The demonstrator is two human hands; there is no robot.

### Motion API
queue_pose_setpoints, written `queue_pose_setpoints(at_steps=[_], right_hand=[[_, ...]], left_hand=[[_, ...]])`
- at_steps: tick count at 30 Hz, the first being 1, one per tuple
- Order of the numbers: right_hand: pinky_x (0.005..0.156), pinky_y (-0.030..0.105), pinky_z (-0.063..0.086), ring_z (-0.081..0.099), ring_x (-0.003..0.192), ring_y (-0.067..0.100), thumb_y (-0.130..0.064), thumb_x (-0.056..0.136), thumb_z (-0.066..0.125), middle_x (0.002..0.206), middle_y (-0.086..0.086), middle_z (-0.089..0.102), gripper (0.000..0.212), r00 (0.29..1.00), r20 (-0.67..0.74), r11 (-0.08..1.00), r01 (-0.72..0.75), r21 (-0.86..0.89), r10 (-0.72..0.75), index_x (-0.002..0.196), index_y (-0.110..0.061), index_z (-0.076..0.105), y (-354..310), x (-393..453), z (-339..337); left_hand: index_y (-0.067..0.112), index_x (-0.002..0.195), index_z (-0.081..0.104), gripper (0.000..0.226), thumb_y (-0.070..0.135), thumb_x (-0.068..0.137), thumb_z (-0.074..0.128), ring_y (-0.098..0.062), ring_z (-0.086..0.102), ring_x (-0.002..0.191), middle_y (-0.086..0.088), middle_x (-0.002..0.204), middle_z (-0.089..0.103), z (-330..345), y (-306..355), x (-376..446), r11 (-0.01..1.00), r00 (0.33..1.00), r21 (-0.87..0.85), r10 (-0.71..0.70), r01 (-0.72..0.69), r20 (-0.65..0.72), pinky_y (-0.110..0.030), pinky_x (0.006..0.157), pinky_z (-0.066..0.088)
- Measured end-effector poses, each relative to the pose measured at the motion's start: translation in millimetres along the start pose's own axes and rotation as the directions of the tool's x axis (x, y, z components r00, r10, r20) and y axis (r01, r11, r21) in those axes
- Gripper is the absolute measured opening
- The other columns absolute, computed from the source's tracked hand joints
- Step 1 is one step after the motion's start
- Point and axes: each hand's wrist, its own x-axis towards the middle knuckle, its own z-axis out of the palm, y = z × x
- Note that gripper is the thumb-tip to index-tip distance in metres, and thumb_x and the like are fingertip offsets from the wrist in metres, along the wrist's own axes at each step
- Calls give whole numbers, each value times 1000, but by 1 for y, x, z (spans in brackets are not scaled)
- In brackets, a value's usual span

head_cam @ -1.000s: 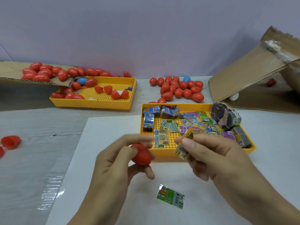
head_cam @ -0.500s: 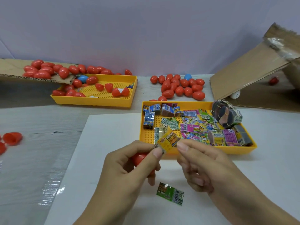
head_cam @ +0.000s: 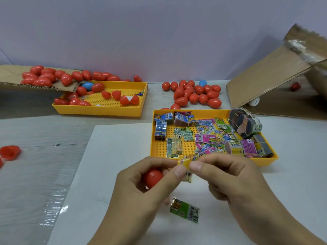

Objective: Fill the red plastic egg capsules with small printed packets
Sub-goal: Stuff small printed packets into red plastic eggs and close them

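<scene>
My left hand point(head_cam: 141, 190) holds a red egg capsule point(head_cam: 152, 177) in its curled fingers, and its thumb and forefinger pinch one end of a small yellow printed packet point(head_cam: 186, 165). The other end of that packet is pinched by my right hand point(head_cam: 228, 179), just in front of the yellow tray of packets point(head_cam: 159, 152). A green packet point(head_cam: 184, 210) lies flat on the white sheet point(head_cam: 109, 167) below my hands.
A second yellow tray point(head_cam: 113, 110) at the back left holds red capsule halves beside a cardboard flap point(head_cam: 10, 75) piled with red eggs. A heap of red eggs point(head_cam: 194, 94) lies behind the packet tray. A cardboard box point(head_cam: 276, 75) stands right; a red half point(head_cam: 9, 152) lies far left.
The yellow packet was first only in my right hand; my left thumb and forefinger came up and took its other end. Both hands now pinch it and it looks more folded.
</scene>
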Motion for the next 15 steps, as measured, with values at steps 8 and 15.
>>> queue_pose_setpoints(at_steps=[8, 15], right_hand=[[45, 11, 35, 33, 46, 10, -26, 59, 91, 57, 26, 30, 18, 997, 49, 989, 63, -136, -57, 63, -16, 76, -9, -3, 0], [46, 14, 33, 31, 47, 8, -36, 60, 88, 48, 5, 31, 22, 992, 91, 983, 101, -156, -87, 68, -18, 79, -8, 0, -8]], left_hand=[[8, 66, 74, 35, 39, 55, 87, -18, 51, 50, -10, 58, 56, -3, 6, 1, 987, 987, -128, -76, 94, 139, -22, 48, 44], [6, 68, 77, 32, 33, 51, 84, -13, 53, 54, -7, 62, 60, -3, 10, 4, 979, 994, -175, -91, 101, 62, -21, 45, 42]])
